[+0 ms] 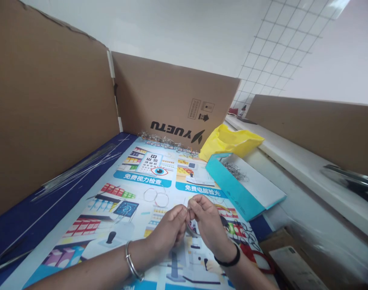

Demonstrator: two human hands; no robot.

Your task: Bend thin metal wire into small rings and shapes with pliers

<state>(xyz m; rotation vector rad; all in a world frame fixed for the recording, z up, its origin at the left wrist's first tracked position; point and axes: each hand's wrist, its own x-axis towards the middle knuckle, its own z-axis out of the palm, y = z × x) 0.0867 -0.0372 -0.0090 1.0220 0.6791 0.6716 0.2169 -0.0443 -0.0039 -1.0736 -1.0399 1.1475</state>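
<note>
Both hands meet above a printed poster (pixel 108 237), fingertips almost touching. My left hand (pixel 171 227) is closed in a pinch on a thin wire loop (pixel 191 230). My right hand (pixel 207 221) pinches the same loop from the other side, and its fingers hide part of it. Just beyond the hands, a pair of thin joined rings (pixel 156 198) lies flat on the poster. Several dark loops (pixel 246 233) lie to the right of my right hand, near a red-handled tool (pixel 267 264) that shows only in part.
A teal-and-white box (pixel 238 193) holds a tangle of wire pieces (pixel 235 171). Behind it sits a yellow bag (pixel 232 141). More wire pieces (pixel 168 141) line the foot of the cardboard wall (pixel 171 92). Long thin rods (pixel 77 171) lie at left.
</note>
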